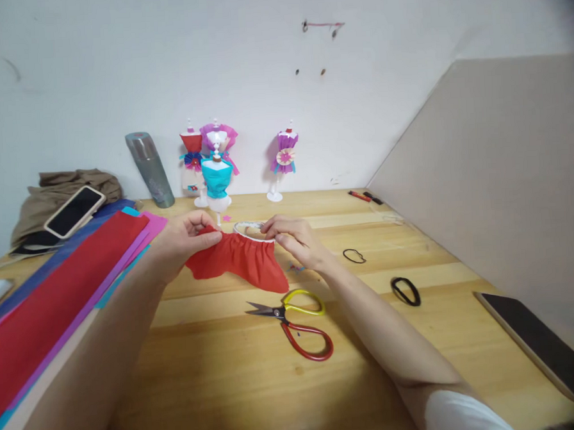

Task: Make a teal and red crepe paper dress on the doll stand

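A gathered piece of red crepe paper [248, 259] hangs between my two hands above the wooden table. My left hand [194, 236] pinches its upper left end between thumb and fingers. At its upper right end, along a thin white edge, my right hand [295, 237] is closed on it. Just behind the red piece, a roll of white tape or trim [253, 228] shows partly, near my right fingertips. Scissors with one yellow and one red handle [285, 314] lie partly open on the table below the red piece, touched by neither hand.
Small dressed mannequins [218, 179] stand by the wall, one apart at right [288, 156]. A flask [150, 171], a phone [75, 211] on cloth and coloured paper strips [74, 300] are at left. Two black bands [405, 291] and a dark tablet-like object [539, 343] lie at right.
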Demonstrator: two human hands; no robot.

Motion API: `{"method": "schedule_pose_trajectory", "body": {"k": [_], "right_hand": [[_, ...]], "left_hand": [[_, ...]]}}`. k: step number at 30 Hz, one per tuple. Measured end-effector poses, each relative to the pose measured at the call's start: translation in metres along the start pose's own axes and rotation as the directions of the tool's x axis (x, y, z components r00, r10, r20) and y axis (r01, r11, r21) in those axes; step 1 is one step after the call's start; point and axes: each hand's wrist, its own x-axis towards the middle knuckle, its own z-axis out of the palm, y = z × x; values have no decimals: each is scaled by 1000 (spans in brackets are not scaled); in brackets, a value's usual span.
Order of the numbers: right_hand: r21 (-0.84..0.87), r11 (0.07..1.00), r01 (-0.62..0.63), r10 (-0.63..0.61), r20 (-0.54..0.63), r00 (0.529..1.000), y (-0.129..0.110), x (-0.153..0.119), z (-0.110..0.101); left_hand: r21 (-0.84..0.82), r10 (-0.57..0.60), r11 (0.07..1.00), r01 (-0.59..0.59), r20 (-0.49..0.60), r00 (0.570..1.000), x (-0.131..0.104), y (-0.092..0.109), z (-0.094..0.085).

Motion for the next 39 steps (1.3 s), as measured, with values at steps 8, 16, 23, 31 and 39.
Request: {"method": "schedule_pose_trajectory", "body": {"k": [8, 16, 23, 31, 39], "right_hand": [[-4, 1000, 11, -11, 3, 1000, -2, 1, 1], [-133, 991, -3, 4, 2, 1000, -10, 3, 3], [-176, 979, -101, 81, -120, 989, -16, 4, 2], [-170, 981, -91, 70, -125, 990, -18, 4, 6], [-15, 988, -151, 150, -14, 989, -13, 5, 5]], "left_hand": [[148, 179, 964, -221, 256, 950, -8, 13, -22], [318, 154, 881, -352, 509, 847, -30, 32, -7], [353, 301, 795, -494, 477, 826, -26, 29, -13], [305, 287, 806, -507, 548, 786, -22, 26, -18], [55, 230, 957, -286, 460, 858, -13, 19, -33]]}}
